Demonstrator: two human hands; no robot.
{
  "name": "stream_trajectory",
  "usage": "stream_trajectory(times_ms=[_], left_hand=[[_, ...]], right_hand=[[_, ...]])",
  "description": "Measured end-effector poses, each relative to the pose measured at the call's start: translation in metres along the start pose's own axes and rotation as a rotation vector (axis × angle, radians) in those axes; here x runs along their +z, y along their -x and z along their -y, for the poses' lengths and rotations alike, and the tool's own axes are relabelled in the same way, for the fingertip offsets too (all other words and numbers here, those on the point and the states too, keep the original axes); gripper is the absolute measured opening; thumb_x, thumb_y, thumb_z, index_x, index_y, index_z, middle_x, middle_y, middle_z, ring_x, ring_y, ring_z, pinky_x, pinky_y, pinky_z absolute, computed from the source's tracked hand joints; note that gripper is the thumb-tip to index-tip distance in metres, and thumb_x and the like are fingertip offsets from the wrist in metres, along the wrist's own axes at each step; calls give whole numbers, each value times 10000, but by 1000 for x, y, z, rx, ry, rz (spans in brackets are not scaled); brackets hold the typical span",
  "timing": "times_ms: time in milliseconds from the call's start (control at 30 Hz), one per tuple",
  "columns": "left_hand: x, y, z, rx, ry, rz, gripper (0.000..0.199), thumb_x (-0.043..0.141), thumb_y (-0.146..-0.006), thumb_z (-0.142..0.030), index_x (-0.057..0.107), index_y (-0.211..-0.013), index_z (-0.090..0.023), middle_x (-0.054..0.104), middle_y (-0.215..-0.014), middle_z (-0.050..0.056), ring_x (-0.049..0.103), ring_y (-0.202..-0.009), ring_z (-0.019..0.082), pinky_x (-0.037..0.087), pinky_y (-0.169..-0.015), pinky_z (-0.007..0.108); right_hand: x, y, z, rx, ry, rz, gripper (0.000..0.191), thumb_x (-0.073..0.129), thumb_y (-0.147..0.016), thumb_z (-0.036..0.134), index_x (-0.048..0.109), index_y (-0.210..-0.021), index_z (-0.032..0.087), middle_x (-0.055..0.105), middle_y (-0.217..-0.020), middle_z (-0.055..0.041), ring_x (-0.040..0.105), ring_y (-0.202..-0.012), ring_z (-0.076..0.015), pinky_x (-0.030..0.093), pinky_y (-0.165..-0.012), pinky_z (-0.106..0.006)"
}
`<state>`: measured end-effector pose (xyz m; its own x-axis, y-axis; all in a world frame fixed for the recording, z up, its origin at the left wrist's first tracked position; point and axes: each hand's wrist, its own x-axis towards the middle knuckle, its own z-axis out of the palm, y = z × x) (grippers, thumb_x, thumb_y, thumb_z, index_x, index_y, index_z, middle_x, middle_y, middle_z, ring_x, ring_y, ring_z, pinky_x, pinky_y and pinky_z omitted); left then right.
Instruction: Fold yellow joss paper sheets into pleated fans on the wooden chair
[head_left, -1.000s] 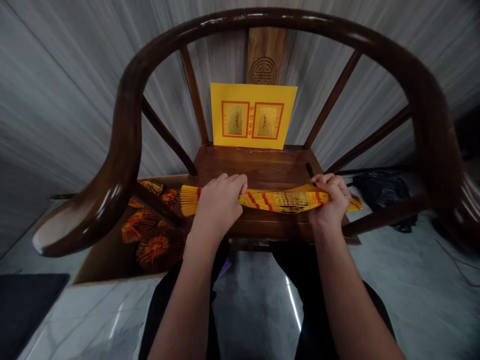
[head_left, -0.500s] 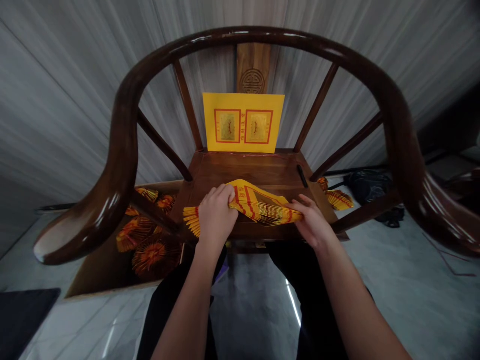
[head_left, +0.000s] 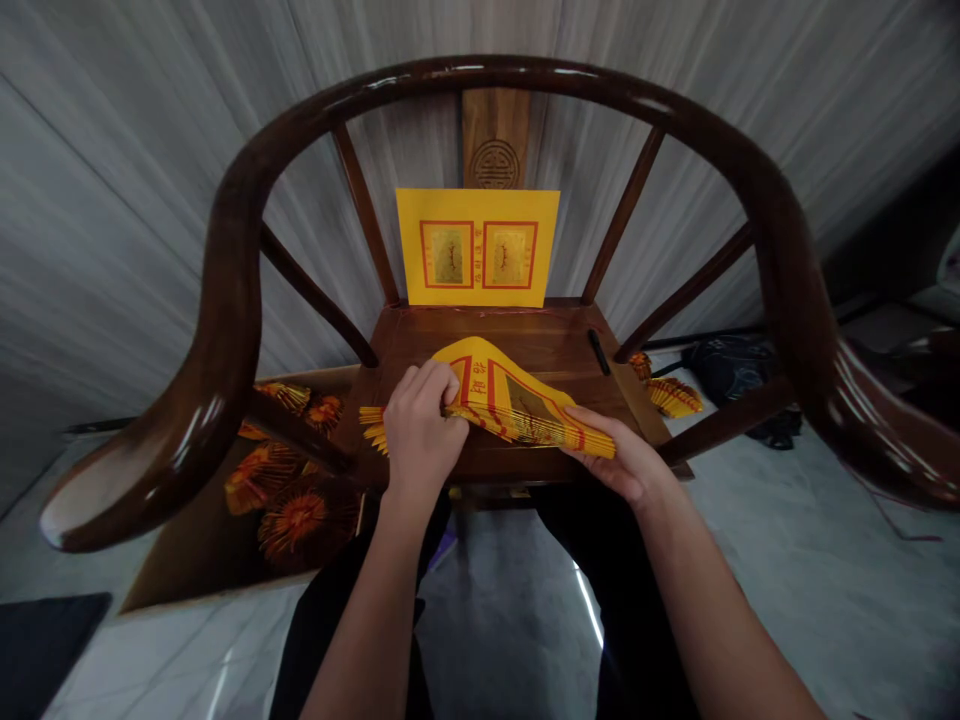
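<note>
Head view: a bent bundle of yellow joss paper (head_left: 510, 400) with red stripes and a fringed, stacked edge lies across the front of the chair seat, its middle humped up into a peak. The left hand (head_left: 422, 435) is curled closed over the bundle's left part, its fingers gripping the top and the fringed end sticking out beyond them. The right hand (head_left: 619, 458) is half open, with its fingers nearly straight and touching the bundle's right end from below; whether the thumb pinches the paper cannot be told. Beneath the bundle is the seat of a dark glossy wooden horseshoe armchair (head_left: 495, 75). A slim black stick (head_left: 598, 351) lies on the seat, just beyond the right hand. A flat yellow paper sheet (head_left: 478, 248) with 2 red-framed gold panels stands upright at the back of the seat, against the carved wooden back splat (head_left: 495, 140). Left of the chair, an open cardboard box (head_left: 172, 570) holds fanned orange-and-yellow paper bundles (head_left: 296, 520). To the right, a fanned yellow paper bundle (head_left: 673, 397) sits near a black bag (head_left: 731, 370) on the grey marble floor (head_left: 787, 560).
</note>
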<state>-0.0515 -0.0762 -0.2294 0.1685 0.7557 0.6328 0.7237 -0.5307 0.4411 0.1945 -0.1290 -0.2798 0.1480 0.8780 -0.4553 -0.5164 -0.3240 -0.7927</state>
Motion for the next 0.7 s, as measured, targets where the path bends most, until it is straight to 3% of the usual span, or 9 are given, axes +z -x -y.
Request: stream_trajectory(times_ms=[100, 200, 267, 300, 333, 400, 467, 567, 700], left_hand=[[-10, -5, -3, -32, -108, 194, 335, 475, -622, 11, 314, -756, -251, 515, -728, -5, 519, -713, 219, 273, -627, 331], [-21, -10, -9, -99, -232, 350, 294, 516, -665, -27, 461, -818, -272, 579, -695, -7, 546, -637, 236, 259, -602, 325], [-26, -12, -13, -135, -294, 412, 283, 544, -684, -50, 552, -846, -282, 619, -677, 4, 571, -615, 250, 295, -611, 325], [-28, -13, -16, -144, -313, 442, 275, 555, -690, -60, 593, -846, -283, 647, -686, 16, 592, -624, 261, 320, -620, 329], [-28, -13, -19, -148, -325, 472, 270, 563, -696, -68, 633, -845, -284, 679, -710, 30, 617, -645, 274, 346, -631, 335], [-29, -14, -23, -164, -337, 528, 297, 567, -711, -83, 703, -875, -290, 739, -792, 61, 665, -710, 309, 393, -655, 356], [-28, -14, -25, -178, -340, 577, 366, 557, -731, -99, 747, -966, -306, 780, -894, 83, 700, -796, 348, 428, -679, 384], [-29, -13, -21, -161, -308, 642, 447, 552, -721, -91, 775, -1020, -337, 803, -992, 73, 719, -900, 368, 453, -712, 401], [-38, -12, 0, -80, -219, 666, 547, 575, -652, -31, 804, -998, -388, 801, -999, 18, 719, -911, 312, 455, -723, 357]], right_hand=[[-5, -5, 1, -190, 66, -176, 488, 840, -784, 520, 724, -1178, 255, 745, -1182, -49, 719, -972, -207, 623, -756, -310], [-4, 4, 12, -523, 310, -269, 524, 633, -873, 734, 751, -1156, 310, 654, -1367, -30, 598, -1283, -264, 548, -1030, -426], [6, 21, 22, -775, 605, -249, 460, 614, -906, 701, 772, -1130, 331, 559, -1501, -17, 411, -1480, -301, 347, -1228, -517], [14, 32, 25, -893, 769, -211, 402, 684, -892, 629, 759, -1173, 352, 513, -1551, -11, 343, -1524, -312, 246, -1274, -541], [24, 42, 26, -961, 931, -119, 464, 771, -851, 540, 710, -1281, 377, 475, -1591, -10, 327, -1534, -320, 205, -1287, -551], [47, 58, 21, -983, 1169, 113, 758, 836, -799, 380, 533, -1495, 376, 466, -1608, -36, 394, -1500, -315, 280, -1262, -533], [67, 64, 9, -956, 1342, 215, 872, 793, -791, 223, 421, -1574, 314, 505, -1578, -79, 459, -1449, -317, 369, -1203, -523], [77, 55, -2, -920, 1568, 157, 583, 674, -786, 69, 629, -1343, 232, 704, -1290, -104, 622, -1216, -342, 456, -1034, -524], [44, 40, 14, -904, 1624, -24, 127, 740, -826, 147, 711, -900, 246, 756, -899, -27, 673, -884, -270, 442, -843, -419]])
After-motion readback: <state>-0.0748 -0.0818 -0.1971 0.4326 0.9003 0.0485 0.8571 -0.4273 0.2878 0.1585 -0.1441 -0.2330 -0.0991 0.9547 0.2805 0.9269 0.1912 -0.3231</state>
